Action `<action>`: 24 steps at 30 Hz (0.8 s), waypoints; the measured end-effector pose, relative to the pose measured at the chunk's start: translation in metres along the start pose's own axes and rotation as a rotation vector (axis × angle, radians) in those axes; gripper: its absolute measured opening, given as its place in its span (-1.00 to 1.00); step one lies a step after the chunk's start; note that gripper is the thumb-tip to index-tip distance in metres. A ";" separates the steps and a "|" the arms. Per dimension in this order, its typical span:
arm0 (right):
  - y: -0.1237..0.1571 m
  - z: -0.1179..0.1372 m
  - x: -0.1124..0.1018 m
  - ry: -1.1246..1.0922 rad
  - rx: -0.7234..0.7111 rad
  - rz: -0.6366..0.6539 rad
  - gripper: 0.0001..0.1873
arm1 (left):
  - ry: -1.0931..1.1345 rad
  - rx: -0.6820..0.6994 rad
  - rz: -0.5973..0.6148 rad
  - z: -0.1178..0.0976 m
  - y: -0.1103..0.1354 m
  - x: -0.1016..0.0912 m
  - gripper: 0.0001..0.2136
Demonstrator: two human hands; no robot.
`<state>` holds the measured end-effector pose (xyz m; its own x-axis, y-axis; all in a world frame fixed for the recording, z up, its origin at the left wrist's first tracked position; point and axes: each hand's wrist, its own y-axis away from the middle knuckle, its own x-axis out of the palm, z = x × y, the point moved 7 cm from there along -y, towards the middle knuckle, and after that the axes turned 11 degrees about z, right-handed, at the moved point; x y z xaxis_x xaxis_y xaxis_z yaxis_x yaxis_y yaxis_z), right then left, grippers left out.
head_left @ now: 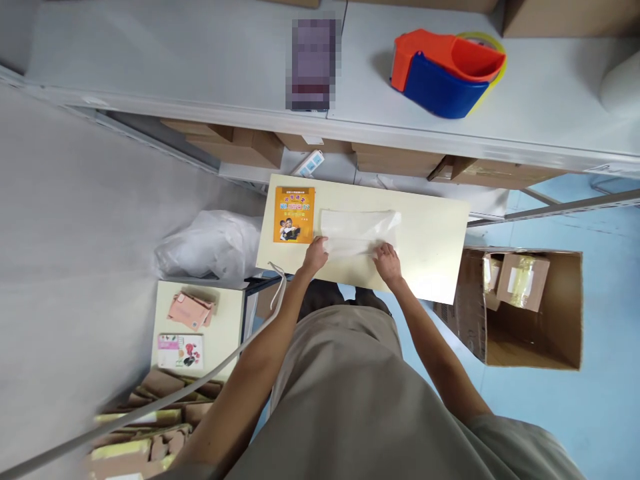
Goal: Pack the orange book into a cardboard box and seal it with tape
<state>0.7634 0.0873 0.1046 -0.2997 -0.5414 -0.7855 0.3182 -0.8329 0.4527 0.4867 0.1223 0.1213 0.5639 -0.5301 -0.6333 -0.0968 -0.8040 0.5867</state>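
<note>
A thin, translucent plastic bag point(357, 230) lies flat on the cream tabletop point(430, 247) in front of me. My left hand point(316, 255) is closed on its lower left corner, thumb and fingers pinched together. At the lower right edge, my right hand point(387, 262) has its fingers curled onto the plastic. An orange book point(294, 217) with a picture on its cover rests just left of the bag, close to my left hand but apart from it.
An orange and blue tape dispenser point(447, 73) stands on the shelf point(200, 60) above. To the right is an open cardboard box point(533, 333) with parcels inside. On the left are a white plastic sack point(207, 247), a side table point(225, 313) with booklets, and stacked cardboard point(145, 427).
</note>
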 end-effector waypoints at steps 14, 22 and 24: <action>0.042 0.016 0.007 0.029 0.095 -0.068 -0.55 | -0.094 0.038 -0.012 0.004 0.009 0.020 -0.31; -0.061 0.127 0.008 -0.040 -0.097 -0.023 -0.30 | -0.129 0.074 -0.022 0.003 0.017 0.020 -0.27; -0.071 0.134 0.016 -0.039 -0.121 0.012 -0.24 | -0.129 0.090 -0.018 0.001 0.017 0.017 -0.27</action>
<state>0.6157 0.1222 0.1159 -0.3289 -0.5570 -0.7626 0.4274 -0.8079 0.4057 0.4938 0.0997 0.1196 0.4569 -0.5412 -0.7059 -0.1644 -0.8313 0.5309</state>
